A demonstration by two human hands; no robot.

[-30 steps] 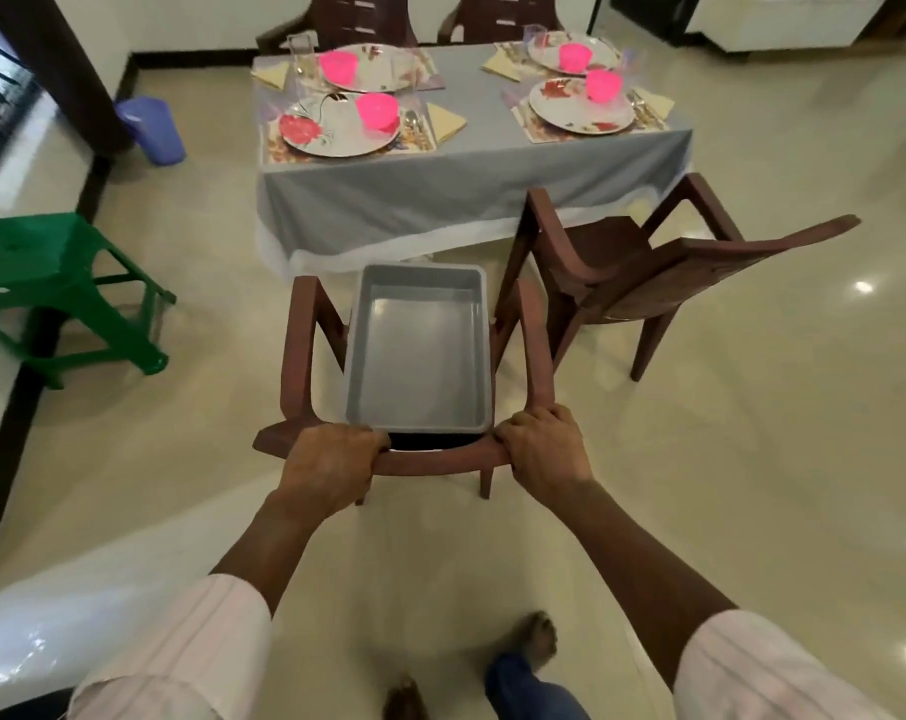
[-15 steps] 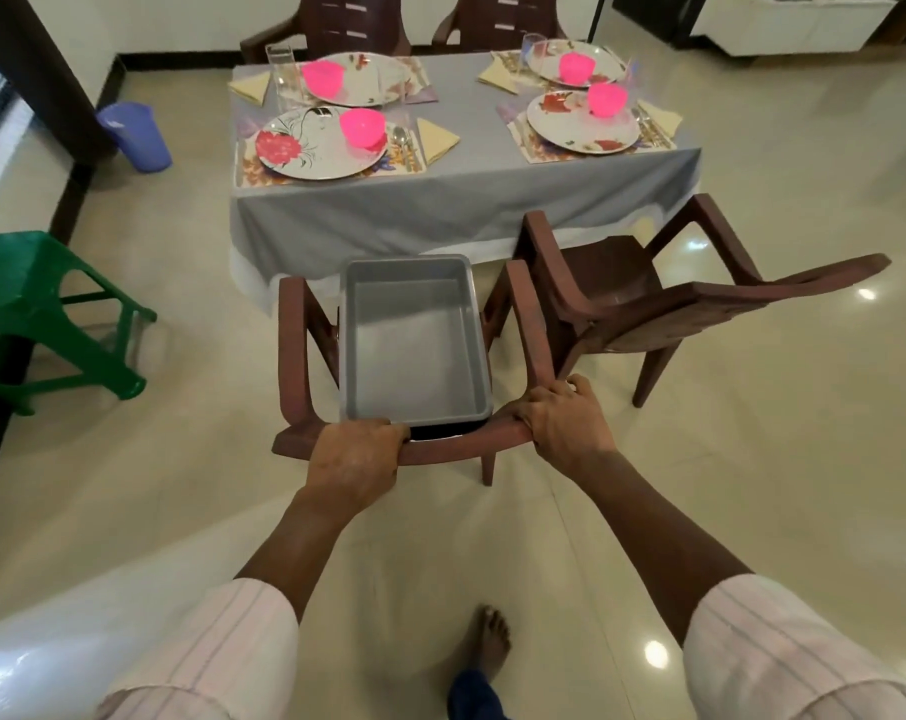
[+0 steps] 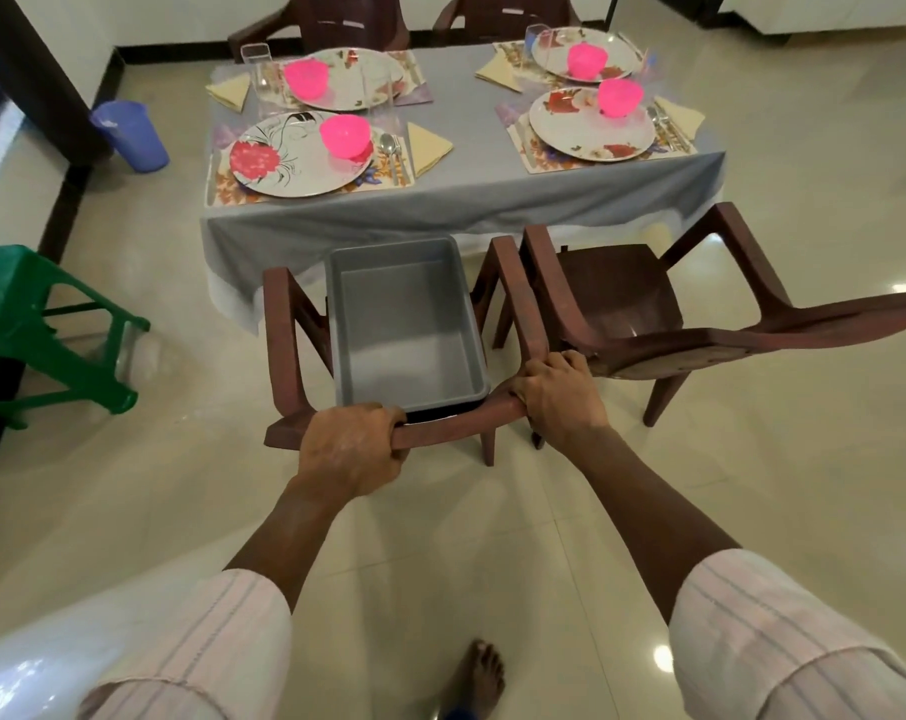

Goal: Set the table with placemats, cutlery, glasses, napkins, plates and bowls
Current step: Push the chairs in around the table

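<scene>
From the head view, both hands curl round the top rail of a brown plastic armchair [image 3: 458,427]: the left hand [image 3: 349,449] wraps the rail left of centre and the right hand [image 3: 557,402] grips its right corner, fingers over the edge. An empty grey plastic tub [image 3: 404,324] sits on the seat, just short of the table [image 3: 461,200], whose grey cloth hangs down in front. The table looks fully laid, with four floral plates [image 3: 284,168], each carrying a pink bowl [image 3: 344,135], on placemats [image 3: 222,187], with yellow folded napkins [image 3: 427,148], cutlery [image 3: 391,153] and clear glasses [image 3: 256,62]. The moulded chair should be stiff and light, best steered by that rail with both hands. The empty tub is likely light and may slide on the smooth seat. A second armchair [image 3: 617,298] stands close on the right, its armrest just beside the held one. A green stool [image 3: 20,314] and a blue bucket [image 3: 129,135] stand at left.
</scene>
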